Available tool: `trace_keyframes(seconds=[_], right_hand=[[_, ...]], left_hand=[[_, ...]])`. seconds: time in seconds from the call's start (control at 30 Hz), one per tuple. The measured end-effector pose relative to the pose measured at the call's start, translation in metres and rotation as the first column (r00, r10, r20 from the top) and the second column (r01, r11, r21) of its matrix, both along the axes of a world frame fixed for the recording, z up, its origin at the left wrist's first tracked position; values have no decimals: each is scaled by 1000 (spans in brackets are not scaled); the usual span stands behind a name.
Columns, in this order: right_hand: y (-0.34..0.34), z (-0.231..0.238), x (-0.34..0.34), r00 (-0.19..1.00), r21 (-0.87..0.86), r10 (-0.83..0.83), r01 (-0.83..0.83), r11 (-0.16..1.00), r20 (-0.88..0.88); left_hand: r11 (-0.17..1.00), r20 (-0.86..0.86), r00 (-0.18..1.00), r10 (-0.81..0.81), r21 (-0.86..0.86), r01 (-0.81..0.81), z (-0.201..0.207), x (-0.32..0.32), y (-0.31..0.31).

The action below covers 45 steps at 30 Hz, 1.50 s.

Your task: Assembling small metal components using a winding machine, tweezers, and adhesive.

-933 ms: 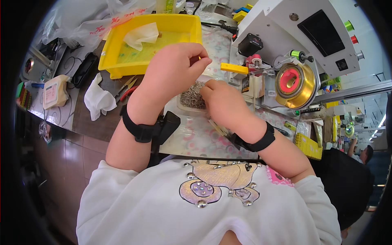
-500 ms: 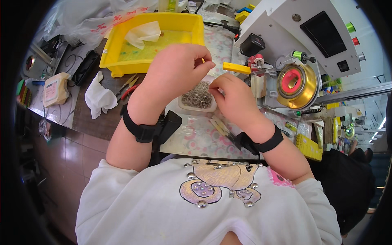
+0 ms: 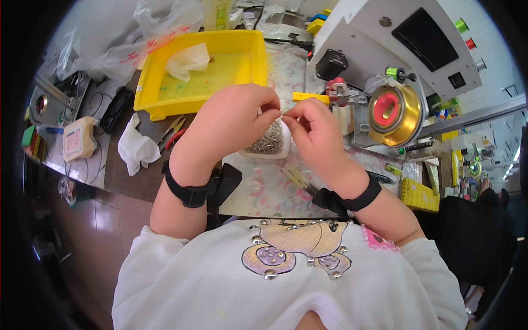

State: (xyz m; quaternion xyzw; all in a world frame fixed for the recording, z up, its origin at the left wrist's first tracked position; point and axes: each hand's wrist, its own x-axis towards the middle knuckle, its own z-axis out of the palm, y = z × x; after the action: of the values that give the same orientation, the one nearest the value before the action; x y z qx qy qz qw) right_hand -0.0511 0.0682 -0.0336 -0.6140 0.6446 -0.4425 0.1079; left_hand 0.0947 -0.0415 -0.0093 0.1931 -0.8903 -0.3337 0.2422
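Observation:
A white tub [image 3: 286,144] holds a heap of small silvery metal pieces [image 3: 267,143], thin and pin-like. Over its far side my left hand [image 3: 237,116] is bent with thumb and fingers pinched together. My right hand [image 3: 314,135] pinches too, its fingertips almost meeting those of the left above the tub's rim. Whatever lies between the fingertips is too small to make out. Part of the tub is hidden behind my left hand. Tweezers [image 3: 300,180] lie on the patterned table cover beside my right wrist.
Beyond my left hand stands a yellow basin [image 3: 144,99] with a white tissue inside. Pliers [image 3: 175,137] and a crumpled tissue [image 3: 137,146] lie left. At right, a white machine [image 3: 379,41] carries a gold wire spool [image 3: 408,113] and a yellow lever [image 3: 311,98].
My left hand has come down toward the tub, and its fingertips are now close to those of my right hand. The whole view has shifted slightly.

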Motion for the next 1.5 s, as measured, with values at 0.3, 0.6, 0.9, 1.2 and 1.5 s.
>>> trace_keyframes(seconds=[0.3, 0.6, 0.9, 1.2, 1.5], right_hand=[[19, 15, -9, 976, -10, -23, 26, 1000, 215], [35, 6, -46, 658, 115, -208, 182, 976, 724], [19, -4, -63, 618, 2, -129, 201, 979, 776], [19, 9, -64, 507, -11, -84, 181, 983, 858], [12, 5, -69, 672, -9, -168, 251, 968, 721]], left_hand=[[994, -140, 985, 105, -1, -106, 5, -9, 16], [986, -228, 973, 17, -159, -55, 53, -77, 23], [921, -134, 991, 19, -383, -69, 40, -115, 34], [911, -127, 992, 11, -409, -63, 41, -115, 34], [907, -131, 991, -11, -419, -46, 38, -108, 34]])
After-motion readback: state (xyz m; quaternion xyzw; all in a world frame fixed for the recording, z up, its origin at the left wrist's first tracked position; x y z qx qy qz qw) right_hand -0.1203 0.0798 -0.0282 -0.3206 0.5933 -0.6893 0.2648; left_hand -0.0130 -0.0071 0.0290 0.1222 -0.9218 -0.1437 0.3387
